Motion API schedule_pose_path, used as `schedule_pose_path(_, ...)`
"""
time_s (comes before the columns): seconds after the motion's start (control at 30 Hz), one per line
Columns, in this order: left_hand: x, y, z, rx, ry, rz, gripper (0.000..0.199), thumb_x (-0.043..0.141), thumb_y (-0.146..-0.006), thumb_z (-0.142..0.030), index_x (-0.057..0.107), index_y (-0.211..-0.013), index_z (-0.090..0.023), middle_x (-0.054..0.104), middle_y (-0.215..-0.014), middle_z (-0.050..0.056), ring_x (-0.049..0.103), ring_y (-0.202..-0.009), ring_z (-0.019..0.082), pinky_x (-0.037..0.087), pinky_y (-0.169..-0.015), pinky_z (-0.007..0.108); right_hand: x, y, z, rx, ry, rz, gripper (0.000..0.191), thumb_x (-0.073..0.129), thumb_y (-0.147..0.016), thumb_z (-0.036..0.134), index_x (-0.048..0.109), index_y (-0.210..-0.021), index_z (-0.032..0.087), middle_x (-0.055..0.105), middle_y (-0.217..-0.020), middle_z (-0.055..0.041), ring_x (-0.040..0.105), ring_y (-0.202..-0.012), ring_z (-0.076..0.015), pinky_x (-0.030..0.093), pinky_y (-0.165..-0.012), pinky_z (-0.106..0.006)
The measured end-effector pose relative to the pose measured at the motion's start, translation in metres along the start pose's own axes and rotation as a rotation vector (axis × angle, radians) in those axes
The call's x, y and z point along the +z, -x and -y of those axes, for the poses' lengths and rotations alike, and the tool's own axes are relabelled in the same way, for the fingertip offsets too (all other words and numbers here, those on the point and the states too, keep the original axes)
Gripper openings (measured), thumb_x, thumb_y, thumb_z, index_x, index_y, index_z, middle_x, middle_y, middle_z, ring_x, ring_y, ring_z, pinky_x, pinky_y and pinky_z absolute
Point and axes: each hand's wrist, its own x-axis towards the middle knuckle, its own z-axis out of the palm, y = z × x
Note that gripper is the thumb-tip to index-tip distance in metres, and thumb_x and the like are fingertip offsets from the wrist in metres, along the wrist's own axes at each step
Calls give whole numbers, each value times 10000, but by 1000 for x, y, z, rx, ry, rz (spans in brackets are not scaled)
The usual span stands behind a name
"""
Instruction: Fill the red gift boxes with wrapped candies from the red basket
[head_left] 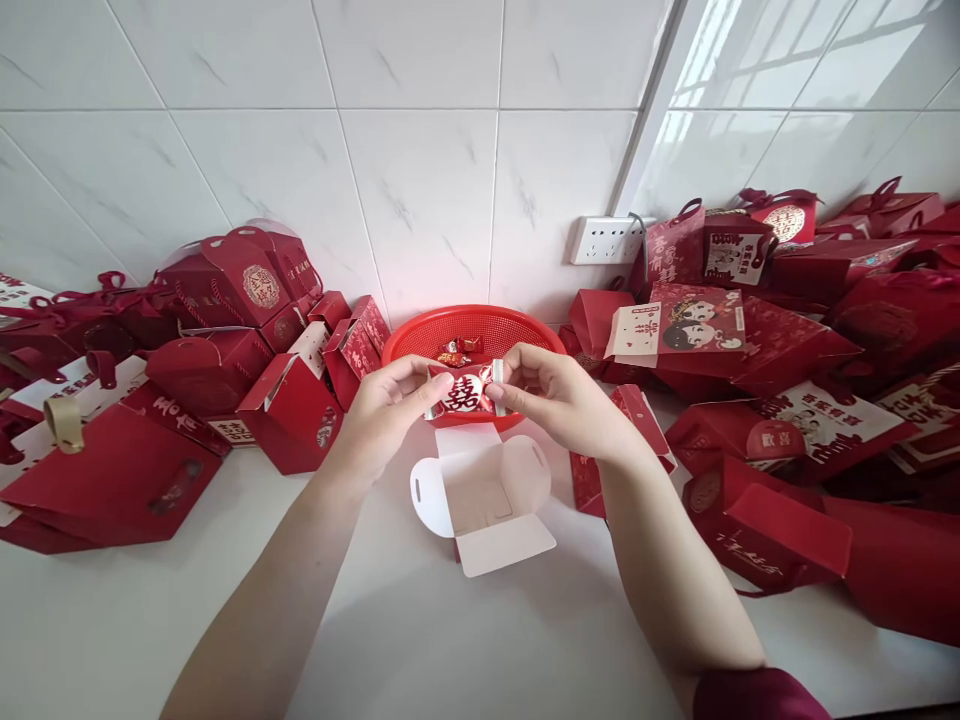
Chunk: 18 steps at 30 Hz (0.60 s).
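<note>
A red wrapped packet (463,393) with a white round label and clear ends is held level between my two hands. My left hand (390,405) pinches its left end, and my right hand (551,395) pinches the right end. Behind the packet stands a red plastic basket (480,318) with small red and gold wrapped sweets (456,354) inside; its front is partly hidden by the packet and hands. Nearer to me, below the packet, an open box (480,490) shows its pale inside, with its flaps spread outward. Nothing shows inside this box.
Red gift boxes (225,280) are piled at the left, and more red boxes (787,330) at the right, some beside my right forearm. They stand on a white table (450,650). A power socket (609,240) is on the tiled wall behind.
</note>
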Motion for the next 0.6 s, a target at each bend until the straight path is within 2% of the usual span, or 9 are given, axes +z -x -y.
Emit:
schedule_pose_path(0.17, 5, 1, 4, 71, -15, 41, 222, 691, -879, -410, 663, -893, -190, 647, -833, 12, 597, -769, 134, 472, -688, 240, 4, -1, -1, 35, -72, 128, 328, 663, -911, 433, 583, -1153, 227, 665, -990, -35, 640, -840, -163, 544, -732, -304)
schedule_pose_path(0.23, 8, 2, 4, 92, -74, 37, 214, 679, -886, -406, 648, -908, -195, 640, -818, 10, 603, -756, 141, 481, -673, 253, 7, -3, -4, 36, -121, 168, 372, 690, -891, 417, 582, -1192, 227, 668, -1046, -47, 652, -848, -161, 557, -728, -298)
schedule_pose_path(0.3, 12, 8, -3, 175, -195, -84, 211, 690, -877, -382, 636, -989, -211, 660, -918, 24, 624, -819, 160, 507, -722, 284, 7, -4, -7, 20, -92, 126, 345, 698, -884, 398, 604, -1163, 218, 667, -1103, -59, 655, -875, -166, 559, -747, -301)
schedule_pose_path(0.37, 16, 23, -21, 330, -344, -234, 248, 713, -856, -327, 629, -1072, -239, 665, -1057, 35, 635, -932, 185, 525, -830, 331, 4, -5, -8, -3, -13, 44, 322, 705, -877, 380, 620, -1140, 215, 666, -1142, -67, 652, -915, -178, 552, -782, -312)
schedule_pose_path(0.4, 19, 34, -33, 410, -401, -253, 233, 709, -856, -303, 638, -1073, -256, 669, -1071, 33, 637, -970, 197, 525, -888, 359, 2, -5, -8, -13, 16, 13, 320, 707, -876, 376, 623, -1139, 214, 667, -1154, -68, 651, -927, -182, 549, -794, -317)
schedule_pose_path(0.43, 23, 46, -45, 458, -441, -202, 180, 690, -869, -289, 657, -1045, -281, 679, -1038, 27, 644, -973, 205, 535, -904, 379, 0, -5, -8, -21, 29, -6, 326, 713, -871, 374, 623, -1141, 215, 667, -1163, -69, 652, -934, -185, 546, -801, -320)
schedule_pose_path(0.5, 34, 71, -67, 501, -434, -25, 137, 688, -864, -336, 691, -997, -368, 700, -922, 17, 674, -926, 239, 588, -803, 415, -3, -5, -8, -38, 20, -34, 355, 735, -853, 374, 625, -1148, 212, 663, -1181, -71, 652, -950, -188, 541, -814, -321)
schedule_pose_path(0.53, 41, 82, -74, 534, -449, 72, 195, 716, -828, -369, 701, -1014, -426, 704, -871, 22, 685, -904, 268, 606, -737, 439, -4, -5, -8, -43, 14, -49, 371, 745, -844, 376, 626, -1154, 211, 661, -1184, -71, 652, -953, -189, 539, -815, -321)
schedule_pose_path(0.6, 59, 98, -79, 541, -564, 151, 349, 762, -768, -391, 680, -1069, -548, 694, -802, 21, 695, -893, 301, 614, -624, 463, -3, -5, -8, -47, 28, -78, 387, 758, -831, 381, 634, -1153, 207, 665, -1171, -70, 651, -944, -189, 534, -809, -321)
